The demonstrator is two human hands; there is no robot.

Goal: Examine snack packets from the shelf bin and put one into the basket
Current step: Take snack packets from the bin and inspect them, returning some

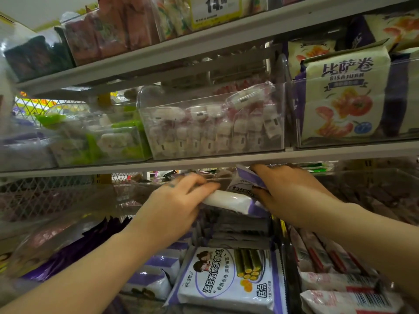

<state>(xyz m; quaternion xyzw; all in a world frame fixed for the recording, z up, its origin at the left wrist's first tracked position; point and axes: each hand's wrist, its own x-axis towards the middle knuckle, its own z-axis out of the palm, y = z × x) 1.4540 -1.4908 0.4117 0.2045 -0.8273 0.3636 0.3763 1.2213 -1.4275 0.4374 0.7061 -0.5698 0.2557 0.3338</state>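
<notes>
Your left hand [179, 200] pinches 1 packet [226, 200] by its end, level over the bin's [136, 184] front edge. Your right hand [292, 193] grips a 2nd packet [246, 179] upright beside it, likely for comparing. No basket shows.

A: what sits straight above the fingers [199, 184]?

B: clear bin of small pink-white sweets [213, 125]. Bisajuan bag [344, 96] up-right of them, green packs [102, 139] up-left, yellow-edged price tag [215, 10] way higher.
</notes>
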